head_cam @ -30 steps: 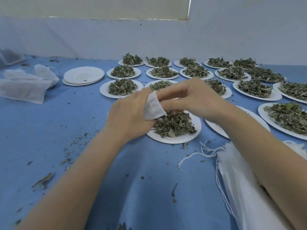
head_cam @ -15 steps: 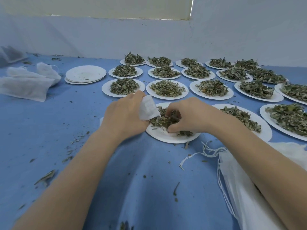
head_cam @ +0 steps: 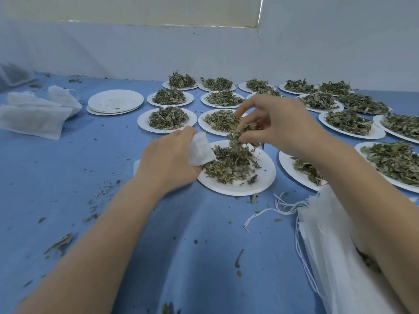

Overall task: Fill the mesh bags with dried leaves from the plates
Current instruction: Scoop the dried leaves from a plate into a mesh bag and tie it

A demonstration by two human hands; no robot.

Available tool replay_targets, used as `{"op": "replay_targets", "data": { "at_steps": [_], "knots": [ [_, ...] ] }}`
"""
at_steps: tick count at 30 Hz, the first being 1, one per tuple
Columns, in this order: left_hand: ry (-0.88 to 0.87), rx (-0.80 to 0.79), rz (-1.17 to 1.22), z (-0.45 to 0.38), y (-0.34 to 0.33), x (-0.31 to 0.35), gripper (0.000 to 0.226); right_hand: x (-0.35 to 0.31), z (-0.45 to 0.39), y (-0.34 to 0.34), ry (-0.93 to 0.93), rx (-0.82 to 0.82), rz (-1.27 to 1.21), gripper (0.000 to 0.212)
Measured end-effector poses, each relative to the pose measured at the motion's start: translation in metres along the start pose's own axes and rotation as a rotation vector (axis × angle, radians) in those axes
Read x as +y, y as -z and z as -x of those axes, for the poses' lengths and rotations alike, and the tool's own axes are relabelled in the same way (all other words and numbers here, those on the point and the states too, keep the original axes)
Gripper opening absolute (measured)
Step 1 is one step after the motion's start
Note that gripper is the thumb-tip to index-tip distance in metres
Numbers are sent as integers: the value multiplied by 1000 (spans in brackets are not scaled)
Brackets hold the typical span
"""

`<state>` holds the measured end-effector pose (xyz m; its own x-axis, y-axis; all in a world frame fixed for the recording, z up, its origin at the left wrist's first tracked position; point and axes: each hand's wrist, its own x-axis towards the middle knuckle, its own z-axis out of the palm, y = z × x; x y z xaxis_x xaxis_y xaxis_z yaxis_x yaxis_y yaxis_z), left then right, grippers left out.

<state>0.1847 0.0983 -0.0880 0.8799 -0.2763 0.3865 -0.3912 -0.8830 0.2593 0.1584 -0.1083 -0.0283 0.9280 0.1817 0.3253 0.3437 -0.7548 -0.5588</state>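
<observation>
My left hand (head_cam: 167,159) grips a small white mesh bag (head_cam: 200,151) at the left rim of the nearest white plate (head_cam: 260,184). That plate holds a heap of dried leaves (head_cam: 229,164). Above the heap, my right hand (head_cam: 281,123) pinches a clump of dried leaves (head_cam: 240,134) lifted a little off the pile. A few bits hang from the clump.
Several more plates of leaves (head_cam: 169,117) fill the blue table to the back and right. A stack of bare plates (head_cam: 115,102) sits at the back left, beside filled white bags (head_cam: 34,114). A pile of mesh bags with drawstrings (head_cam: 335,257) lies under my right forearm. Leaf crumbs lie scattered at left.
My right hand went down into the heap on the near plate, closed on leaves, and has now risen with a clump. My left hand with the bag stayed at the plate's left rim.
</observation>
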Motion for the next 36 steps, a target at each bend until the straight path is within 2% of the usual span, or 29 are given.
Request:
{"op": "replay_targets", "data": {
  "at_steps": [7, 11, 17, 21, 24, 27, 29, 33, 36],
  "knots": [
    [-24, 97, 141, 1, -5, 11, 48, -12, 3, -20, 106, 58, -82, 39],
    [-45, 156, 213, 1, -6, 13, 49, -13, 4, -31, 99, 57, -176, 41],
    [-64, 165, 321, 3, -4, 15, 47, -12, 3, -29, 10, -93, -520, 50],
    [-93, 188, 347, 4, -3, 17, 45, -12, 2, -35, 4, 79, -438, 41],
    [-113, 187, 337, 3, -5, 19, 46, -11, 2, -41, 31, 145, -422, 37],
    [-124, 182, 351, 2, -6, 22, 47, -12, 4, -45, 58, 128, -342, 31],
    [-117, 185, 364, 2, -7, 23, 48, -13, 4, -44, 88, 52, -258, 25],
    [-84, 203, 395, 0, -7, 23, 48, -12, 4, -39, 87, -93, -441, 22],
    [-81, 199, 398, 0, -7, 24, 51, -11, 3, -42, 57, 79, -556, 33]
  ]
}}
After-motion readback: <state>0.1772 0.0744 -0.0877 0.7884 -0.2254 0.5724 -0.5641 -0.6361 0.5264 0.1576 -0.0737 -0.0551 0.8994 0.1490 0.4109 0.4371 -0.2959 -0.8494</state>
